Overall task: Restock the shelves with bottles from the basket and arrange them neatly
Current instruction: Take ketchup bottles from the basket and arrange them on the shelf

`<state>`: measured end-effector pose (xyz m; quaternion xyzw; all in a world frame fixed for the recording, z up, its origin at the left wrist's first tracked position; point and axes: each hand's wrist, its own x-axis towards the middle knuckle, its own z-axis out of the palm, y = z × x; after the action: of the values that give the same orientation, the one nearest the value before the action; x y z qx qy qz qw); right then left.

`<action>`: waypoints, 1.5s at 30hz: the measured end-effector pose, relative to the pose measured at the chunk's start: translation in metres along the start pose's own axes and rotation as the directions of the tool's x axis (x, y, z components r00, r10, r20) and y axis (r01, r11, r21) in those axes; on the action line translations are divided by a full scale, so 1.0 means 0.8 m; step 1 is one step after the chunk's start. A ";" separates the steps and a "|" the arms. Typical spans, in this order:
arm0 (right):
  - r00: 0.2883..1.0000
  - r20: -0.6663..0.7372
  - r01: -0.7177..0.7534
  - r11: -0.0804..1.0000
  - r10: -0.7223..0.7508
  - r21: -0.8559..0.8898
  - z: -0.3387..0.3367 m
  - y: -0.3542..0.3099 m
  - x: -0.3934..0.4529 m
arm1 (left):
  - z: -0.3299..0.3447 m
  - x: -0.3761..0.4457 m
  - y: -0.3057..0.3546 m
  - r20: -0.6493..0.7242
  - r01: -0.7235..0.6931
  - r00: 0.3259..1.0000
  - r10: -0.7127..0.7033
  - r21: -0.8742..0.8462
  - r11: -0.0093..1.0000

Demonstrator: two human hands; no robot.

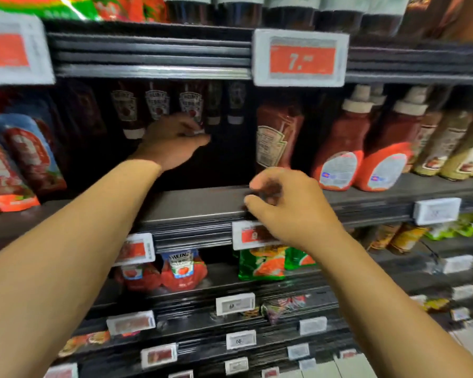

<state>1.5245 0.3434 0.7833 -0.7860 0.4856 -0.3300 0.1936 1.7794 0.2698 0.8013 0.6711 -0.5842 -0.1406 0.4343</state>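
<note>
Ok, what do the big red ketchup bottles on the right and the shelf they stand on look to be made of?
The red ketchup bottles look like glossy squeezable plastic: soft moulded shoulders, a light sheen, pale flip caps, paper-like labels. The shelf seems painted or coated metal, dark grey and matte, with a ribbed front rail that catches a dull highlight. Motion blur leaves both open.
</note>
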 end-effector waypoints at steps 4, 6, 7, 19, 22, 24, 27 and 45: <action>0.961 -0.248 -0.093 0.986 0.126 0.141 -0.023 0.027 -0.005 | 0.021 -0.013 0.098 0.248 0.150 0.965 -0.086 -0.254 0.956; 0.962 -0.214 -0.147 0.982 0.169 0.117 -0.023 0.032 0.005 | 0.032 -0.016 0.129 0.329 0.218 0.936 -0.125 -0.262 0.940; 0.968 -0.174 -0.163 0.980 0.182 0.118 -0.020 0.033 0.009 | 0.036 -0.020 0.140 0.359 0.236 0.923 -0.137 -0.247 0.940; 0.981 -0.054 -0.174 0.973 0.184 0.151 0.000 0.010 0.024 | 0.043 -0.036 0.152 0.383 0.136 0.921 -0.078 -0.127 0.983; 0.988 -0.042 -0.139 0.976 0.148 0.170 0.004 0.007 0.018 | 0.030 -0.037 0.139 0.398 0.129 0.916 -0.048 -0.179 0.975; 0.992 -0.043 -0.112 0.977 0.121 0.180 0.008 0.006 0.016 | 0.023 -0.037 0.130 0.406 0.120 0.914 -0.025 -0.211 0.970; 0.993 -0.039 -0.098 0.972 0.109 0.212 0.009 0.011 0.019 | 0.014 -0.036 0.119 0.392 0.106 0.920 0.008 -0.267 0.958; 0.996 0.091 -0.035 0.841 -0.017 0.540 0.006 0.037 0.076 | 0.030 -0.049 0.057 0.142 -0.126 0.971 0.191 -0.372 0.920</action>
<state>1.5283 0.2757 0.7812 -0.7115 0.3672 -0.4162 0.4309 1.7213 0.2976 0.8091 0.5154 -0.6369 -0.2679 0.5069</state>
